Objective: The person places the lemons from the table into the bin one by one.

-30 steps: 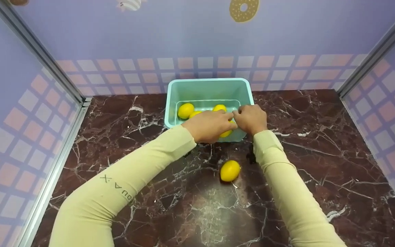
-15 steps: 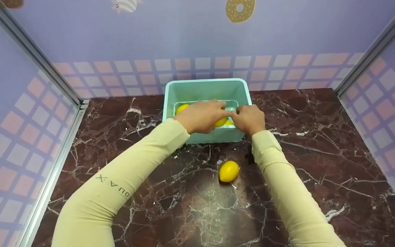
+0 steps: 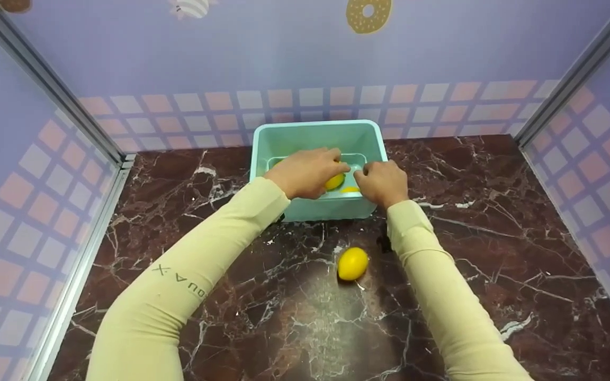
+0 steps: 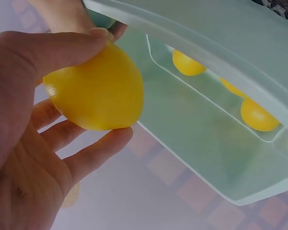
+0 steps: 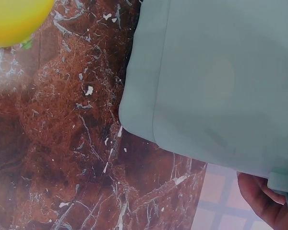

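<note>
My left hand is over the pale green plastic bin, holding a lemon between thumb and fingers. In the left wrist view this lemon stands out above the rim, with several other lemons lying on the bin's floor. My right hand grips the bin's rim at the right side near the front corner, fingers curled around the edge. From the head view, my left hand hides much of the bin's inside. One loose lemon lies on the dark marbled tabletop in front of the bin.
The bin stands against the back wall, which is lilac with a pink and white checked band. Side walls with metal corner strips close in the marbled table left and right.
My left hand has moved left and slightly back over the bin, with a lemon showing beneath its fingers. My right hand stays at the rim. The loose lemon rests in place.
</note>
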Demonstrator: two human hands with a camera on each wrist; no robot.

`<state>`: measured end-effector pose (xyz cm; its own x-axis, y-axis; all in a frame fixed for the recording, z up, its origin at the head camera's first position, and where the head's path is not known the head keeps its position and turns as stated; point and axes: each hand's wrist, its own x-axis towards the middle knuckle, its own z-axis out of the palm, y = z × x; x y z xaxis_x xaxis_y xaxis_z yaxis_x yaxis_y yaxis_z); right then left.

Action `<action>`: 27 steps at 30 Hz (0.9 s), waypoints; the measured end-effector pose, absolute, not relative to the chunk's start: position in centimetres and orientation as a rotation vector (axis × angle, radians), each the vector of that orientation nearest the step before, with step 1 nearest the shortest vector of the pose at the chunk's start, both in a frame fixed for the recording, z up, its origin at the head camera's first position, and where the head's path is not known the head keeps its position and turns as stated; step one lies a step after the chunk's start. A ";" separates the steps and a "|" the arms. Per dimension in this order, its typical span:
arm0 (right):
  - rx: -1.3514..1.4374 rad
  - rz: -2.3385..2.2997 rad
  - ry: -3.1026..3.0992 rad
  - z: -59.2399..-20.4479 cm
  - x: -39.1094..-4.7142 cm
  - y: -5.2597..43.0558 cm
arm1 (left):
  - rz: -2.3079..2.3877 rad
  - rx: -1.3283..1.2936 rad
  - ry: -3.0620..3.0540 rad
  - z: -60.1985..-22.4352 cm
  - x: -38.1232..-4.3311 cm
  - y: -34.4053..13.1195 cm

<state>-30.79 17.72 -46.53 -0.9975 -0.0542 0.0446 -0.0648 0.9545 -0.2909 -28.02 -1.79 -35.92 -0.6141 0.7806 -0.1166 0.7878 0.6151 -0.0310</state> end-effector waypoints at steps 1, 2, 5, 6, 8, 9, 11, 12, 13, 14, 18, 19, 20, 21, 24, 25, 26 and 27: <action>0.095 0.459 -3.070 -46.5 -30.8 17.7 | -0.120 1.329 2.741 -36.0 -28.1 -1.8; 0.093 0.458 -3.068 -46.5 -30.8 17.7 | -0.121 1.325 2.742 -36.0 -28.2 -1.7; 0.083 0.459 -3.061 -46.5 -30.8 17.7 | -0.127 1.310 2.744 -36.1 -28.4 -1.7; 0.079 0.459 -3.060 -46.5 -30.8 17.7 | -0.127 1.304 2.743 -36.2 -28.5 -1.6; 0.074 0.462 -3.056 -46.6 -30.8 17.7 | -0.126 1.295 2.741 -36.3 -28.7 -1.6; 0.074 0.463 -3.055 -46.6 -30.8 17.7 | -0.126 1.291 2.740 -36.3 -28.7 -1.6; 0.076 0.462 -3.053 -46.6 -30.8 17.7 | -0.117 1.281 2.740 -36.5 -28.9 -1.5; 0.076 0.460 -3.052 -46.6 -30.8 17.7 | -0.116 1.280 2.740 -36.5 -28.9 -1.5; 0.076 0.458 -3.053 -46.7 -30.9 17.7 | -0.113 1.281 2.740 -36.6 -28.9 -1.5; 0.079 0.452 -3.056 -46.7 -30.9 17.7 | -0.109 1.281 2.739 -36.6 -29.0 -1.4; 0.092 0.440 -3.061 -46.7 -30.9 17.8 | -0.100 1.286 2.736 -36.7 -29.1 -1.1; 0.089 0.438 -3.062 -46.7 -30.9 17.8 | -0.095 1.286 2.735 -36.7 -29.1 -1.1; 0.086 0.436 -3.062 -46.7 -30.9 17.8 | -0.094 1.286 2.734 -36.8 -29.2 -1.0; 0.080 0.437 -3.065 -46.7 -30.9 17.8 | -0.094 1.287 2.732 -36.8 -29.2 -0.9; 0.060 0.447 -3.075 -46.7 -31.0 17.7 | -0.092 1.287 2.729 -36.9 -29.4 -0.8; 0.057 0.448 -3.079 -46.7 -31.0 17.7 | -0.089 1.286 2.727 -36.9 -29.4 -0.8; 0.056 0.450 -3.083 -46.7 -31.0 17.7 | -0.086 1.285 2.727 -36.9 -29.5 -0.7; 0.056 0.454 -3.084 -46.7 -31.0 17.7 | -0.082 1.284 2.728 -37.0 -29.5 -0.7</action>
